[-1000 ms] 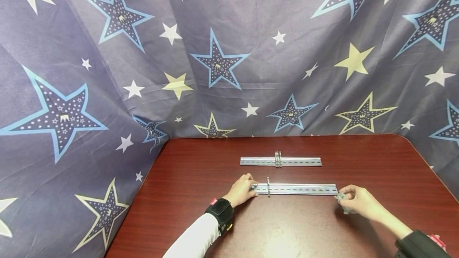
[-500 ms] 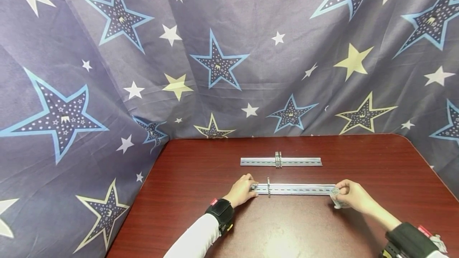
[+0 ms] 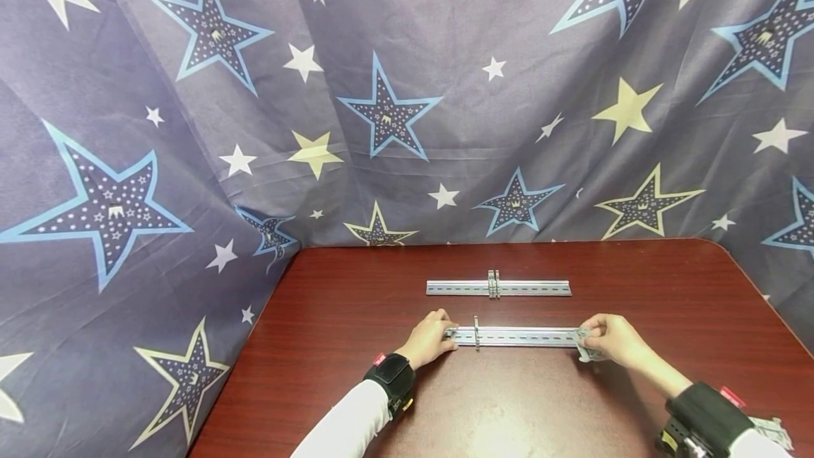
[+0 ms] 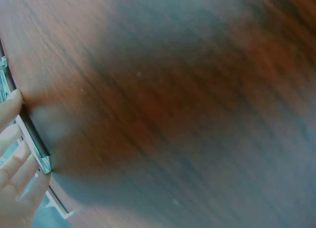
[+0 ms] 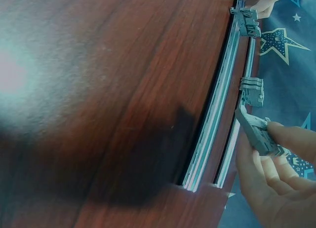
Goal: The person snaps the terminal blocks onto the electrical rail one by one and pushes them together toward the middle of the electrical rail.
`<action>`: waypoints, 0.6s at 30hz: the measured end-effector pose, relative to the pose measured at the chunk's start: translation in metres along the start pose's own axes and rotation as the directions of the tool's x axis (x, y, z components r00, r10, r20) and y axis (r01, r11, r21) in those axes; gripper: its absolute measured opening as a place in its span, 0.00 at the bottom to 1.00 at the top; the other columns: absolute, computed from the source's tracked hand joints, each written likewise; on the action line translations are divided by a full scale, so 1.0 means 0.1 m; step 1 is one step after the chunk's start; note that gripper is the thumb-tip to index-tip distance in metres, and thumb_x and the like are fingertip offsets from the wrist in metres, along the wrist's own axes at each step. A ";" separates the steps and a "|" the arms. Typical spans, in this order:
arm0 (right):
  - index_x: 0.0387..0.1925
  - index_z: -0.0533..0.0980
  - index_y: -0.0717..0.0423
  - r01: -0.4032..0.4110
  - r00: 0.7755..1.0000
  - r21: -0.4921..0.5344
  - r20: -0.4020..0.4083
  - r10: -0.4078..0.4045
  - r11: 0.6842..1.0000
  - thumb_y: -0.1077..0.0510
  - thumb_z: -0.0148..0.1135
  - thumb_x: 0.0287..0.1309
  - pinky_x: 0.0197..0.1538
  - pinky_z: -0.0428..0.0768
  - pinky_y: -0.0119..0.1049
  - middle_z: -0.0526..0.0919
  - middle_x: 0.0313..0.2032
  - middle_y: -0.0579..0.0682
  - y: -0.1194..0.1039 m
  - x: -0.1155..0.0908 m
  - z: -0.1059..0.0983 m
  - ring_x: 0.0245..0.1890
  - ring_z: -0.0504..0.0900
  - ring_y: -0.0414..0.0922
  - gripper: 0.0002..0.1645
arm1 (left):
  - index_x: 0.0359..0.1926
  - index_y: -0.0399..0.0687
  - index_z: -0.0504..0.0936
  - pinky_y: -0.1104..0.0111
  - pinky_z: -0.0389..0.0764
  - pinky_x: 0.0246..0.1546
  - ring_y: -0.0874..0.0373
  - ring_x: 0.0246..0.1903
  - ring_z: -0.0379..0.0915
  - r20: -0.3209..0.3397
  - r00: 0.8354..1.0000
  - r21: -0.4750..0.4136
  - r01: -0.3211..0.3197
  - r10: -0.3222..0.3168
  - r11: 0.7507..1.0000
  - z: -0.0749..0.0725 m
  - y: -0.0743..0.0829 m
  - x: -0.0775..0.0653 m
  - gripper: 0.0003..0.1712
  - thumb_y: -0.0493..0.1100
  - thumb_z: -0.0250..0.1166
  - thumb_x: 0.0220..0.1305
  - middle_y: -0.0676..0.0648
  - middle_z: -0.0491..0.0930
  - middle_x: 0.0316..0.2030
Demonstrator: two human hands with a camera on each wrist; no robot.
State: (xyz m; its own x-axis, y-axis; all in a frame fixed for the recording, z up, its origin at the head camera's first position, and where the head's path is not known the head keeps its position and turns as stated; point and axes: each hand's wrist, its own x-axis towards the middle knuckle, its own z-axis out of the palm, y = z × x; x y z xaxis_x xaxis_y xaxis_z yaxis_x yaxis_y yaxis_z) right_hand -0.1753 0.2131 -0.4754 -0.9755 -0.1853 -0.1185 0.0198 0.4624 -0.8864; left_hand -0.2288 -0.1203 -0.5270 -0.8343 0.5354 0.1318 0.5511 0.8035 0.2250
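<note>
My left hand grips the left end of the nearer slotted metal DIN rail, thumb along the near edge and fingers over the far one. A single thin terminal block stands across that rail close to the hand. My right hand pinches a grey terminal block between thumb and fingers at the rail's right end. In the right wrist view this block is tilted and appears raised; whether it touches the rail cannot be told. The left wrist view shows only fingers on the rail's end.
Behind lies a second DIN rail with several terminal blocks clipped side by side. A pale grey item, partly hidden by the right wrist, lies at lower right. A star-patterned cloth hangs behind the brown table.
My right hand has moved left with the terminal block, from beyond the rail's right end to over that end. The left hand and both rails have stayed put.
</note>
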 end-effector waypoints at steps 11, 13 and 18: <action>0.30 0.70 0.78 0.040 0.999 -0.012 0.013 -0.040 0.999 0.71 0.56 0.42 0.23 0.78 0.37 0.77 0.21 0.54 -0.13 0.13 0.09 0.20 0.77 0.43 0.11 | 0.40 0.47 0.82 0.71 0.71 0.33 0.60 0.35 0.67 -0.001 1.000 -0.003 -0.007 0.007 1.000 0.01 0.00 -0.01 0.19 0.47 0.68 0.44 0.52 0.70 0.32; 0.29 0.71 0.76 0.035 0.999 -0.047 -0.003 -0.035 0.998 0.71 0.57 0.41 0.22 0.77 0.36 0.77 0.20 0.52 -0.17 0.15 0.11 0.20 0.76 0.42 0.10 | 0.40 0.47 0.82 0.71 0.71 0.33 0.60 0.35 0.67 0.001 1.000 -0.007 -0.004 0.004 1.000 0.00 0.00 -0.01 0.19 0.47 0.68 0.44 0.52 0.70 0.32; 0.24 0.74 0.69 0.047 0.996 -0.226 -0.064 -0.063 0.973 0.67 0.60 0.35 0.22 0.72 0.33 0.75 0.18 0.48 -0.27 0.22 0.15 0.19 0.72 0.39 0.08 | 0.40 0.47 0.82 0.72 0.70 0.32 0.61 0.34 0.66 0.000 1.000 -0.009 -0.001 0.001 1.000 -0.01 0.00 0.00 0.19 0.47 0.68 0.43 0.52 0.70 0.31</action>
State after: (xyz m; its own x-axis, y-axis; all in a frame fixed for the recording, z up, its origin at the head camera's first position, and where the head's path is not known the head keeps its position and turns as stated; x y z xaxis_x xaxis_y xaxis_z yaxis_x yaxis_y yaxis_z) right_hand -0.1940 0.1835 -0.4612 -0.9869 -0.1580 -0.0337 -0.0759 0.6373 -0.7669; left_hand -0.2284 -0.1206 -0.5265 -0.8335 0.5365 0.1319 0.5521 0.8003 0.2339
